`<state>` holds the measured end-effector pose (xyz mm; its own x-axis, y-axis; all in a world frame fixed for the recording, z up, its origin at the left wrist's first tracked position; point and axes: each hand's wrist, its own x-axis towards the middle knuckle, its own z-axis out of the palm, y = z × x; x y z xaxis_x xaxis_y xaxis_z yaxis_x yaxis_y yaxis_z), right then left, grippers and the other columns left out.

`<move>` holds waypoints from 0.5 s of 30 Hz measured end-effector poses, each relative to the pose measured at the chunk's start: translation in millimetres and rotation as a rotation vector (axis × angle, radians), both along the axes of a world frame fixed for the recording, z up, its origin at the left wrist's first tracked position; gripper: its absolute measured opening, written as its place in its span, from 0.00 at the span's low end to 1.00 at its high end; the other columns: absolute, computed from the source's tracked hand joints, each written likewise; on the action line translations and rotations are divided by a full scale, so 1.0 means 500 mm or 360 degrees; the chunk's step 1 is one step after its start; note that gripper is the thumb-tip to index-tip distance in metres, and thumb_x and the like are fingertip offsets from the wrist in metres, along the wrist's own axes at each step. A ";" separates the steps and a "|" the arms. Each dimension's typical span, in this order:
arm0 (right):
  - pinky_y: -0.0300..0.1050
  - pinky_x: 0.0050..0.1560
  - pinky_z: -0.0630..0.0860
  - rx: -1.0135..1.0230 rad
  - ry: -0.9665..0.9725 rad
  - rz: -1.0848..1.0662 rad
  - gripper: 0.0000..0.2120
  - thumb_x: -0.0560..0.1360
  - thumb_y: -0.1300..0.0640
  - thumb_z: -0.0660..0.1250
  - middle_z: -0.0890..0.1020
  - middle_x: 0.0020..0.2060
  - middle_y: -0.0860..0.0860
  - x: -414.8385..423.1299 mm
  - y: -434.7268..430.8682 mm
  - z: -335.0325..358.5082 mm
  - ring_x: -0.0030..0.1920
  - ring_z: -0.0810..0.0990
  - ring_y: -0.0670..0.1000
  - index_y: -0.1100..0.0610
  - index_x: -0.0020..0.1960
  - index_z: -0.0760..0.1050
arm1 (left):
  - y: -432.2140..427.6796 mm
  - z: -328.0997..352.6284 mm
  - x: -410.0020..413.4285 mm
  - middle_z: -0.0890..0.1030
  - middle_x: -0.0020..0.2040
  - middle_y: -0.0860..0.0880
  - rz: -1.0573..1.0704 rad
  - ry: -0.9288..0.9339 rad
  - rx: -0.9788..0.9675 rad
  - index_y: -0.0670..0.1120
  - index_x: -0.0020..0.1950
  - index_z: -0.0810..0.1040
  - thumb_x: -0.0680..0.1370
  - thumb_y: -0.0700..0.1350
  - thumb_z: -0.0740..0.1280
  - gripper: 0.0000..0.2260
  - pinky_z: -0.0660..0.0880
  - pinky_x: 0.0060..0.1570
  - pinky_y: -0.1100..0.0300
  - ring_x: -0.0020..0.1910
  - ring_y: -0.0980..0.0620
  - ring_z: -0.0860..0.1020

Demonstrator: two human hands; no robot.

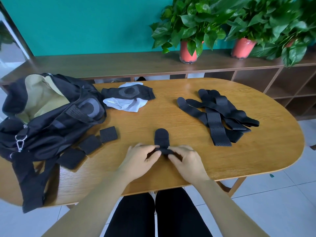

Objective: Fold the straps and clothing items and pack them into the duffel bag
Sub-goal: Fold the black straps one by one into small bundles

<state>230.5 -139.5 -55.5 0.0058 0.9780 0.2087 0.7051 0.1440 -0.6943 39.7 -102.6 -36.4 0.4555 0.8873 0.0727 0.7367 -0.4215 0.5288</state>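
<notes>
Your left hand point(142, 157) and right hand point(185, 159) each pinch the near end of a black strap point(162, 140), fingers curled; its rounded end lies just beyond your fingertips on the table point(188, 165).

Bare forearms point(95, 199); plain black trousers point(172, 218) worn.

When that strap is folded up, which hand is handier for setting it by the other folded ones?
Probably the left hand. Both hands pinch the strap, but the folded straps and the duffel bag lie on its side; the right hand would have to cross over.
</notes>
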 end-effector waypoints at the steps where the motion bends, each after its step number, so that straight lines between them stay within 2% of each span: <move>1: 0.41 0.54 0.73 -0.0022 0.0085 -0.0085 0.10 0.75 0.55 0.68 0.82 0.48 0.48 -0.005 0.006 0.004 0.52 0.76 0.46 0.53 0.56 0.81 | 0.002 -0.002 0.006 0.79 0.46 0.56 0.0070 -0.0074 -0.0030 0.49 0.53 0.79 0.81 0.53 0.60 0.12 0.70 0.53 0.54 0.49 0.53 0.75; 3: 0.44 0.44 0.74 -0.0012 0.0159 -0.0272 0.06 0.76 0.54 0.68 0.81 0.38 0.50 -0.019 0.020 0.004 0.43 0.76 0.48 0.55 0.48 0.82 | 0.009 -0.010 0.019 0.76 0.36 0.50 0.0217 -0.0161 0.0007 0.44 0.40 0.74 0.80 0.49 0.63 0.12 0.71 0.38 0.55 0.35 0.51 0.72; 6: 0.41 0.36 0.68 -0.0029 0.0216 -0.0491 0.08 0.76 0.51 0.67 0.78 0.33 0.52 -0.046 0.035 -0.005 0.35 0.72 0.48 0.55 0.42 0.80 | 0.016 -0.022 0.041 0.71 0.28 0.49 0.0393 -0.0243 0.0077 0.42 0.35 0.69 0.78 0.45 0.66 0.14 0.66 0.30 0.57 0.27 0.51 0.66; 8: 0.40 0.34 0.66 -0.0031 0.0193 -0.0574 0.08 0.76 0.51 0.66 0.76 0.30 0.50 -0.055 0.043 -0.004 0.35 0.72 0.49 0.54 0.42 0.80 | 0.018 -0.021 0.052 0.67 0.26 0.51 0.0482 -0.0271 0.0092 0.43 0.32 0.67 0.78 0.44 0.66 0.16 0.61 0.28 0.60 0.26 0.54 0.62; 11: 0.43 0.37 0.72 -0.0036 0.0123 -0.0636 0.09 0.77 0.51 0.66 0.73 0.30 0.44 -0.063 0.053 0.004 0.42 0.75 0.50 0.54 0.45 0.82 | 0.025 -0.020 0.061 0.66 0.26 0.52 0.0542 -0.0247 0.0091 0.44 0.31 0.66 0.78 0.44 0.66 0.17 0.60 0.29 0.59 0.27 0.54 0.62; 15: 0.41 0.35 0.69 -0.0039 -0.0046 -0.0713 0.09 0.77 0.50 0.64 0.78 0.34 0.45 -0.071 0.067 0.003 0.42 0.76 0.49 0.51 0.44 0.81 | 0.037 -0.017 0.066 0.68 0.26 0.50 0.0610 -0.0191 0.0000 0.45 0.29 0.65 0.79 0.45 0.65 0.20 0.62 0.29 0.59 0.26 0.53 0.64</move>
<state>195.2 -105.8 -54.2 0.4246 0.8848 0.1918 0.7131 -0.1963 -0.6730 72.7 -84.2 -44.8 0.0800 0.9912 0.1050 0.7734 -0.1282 0.6209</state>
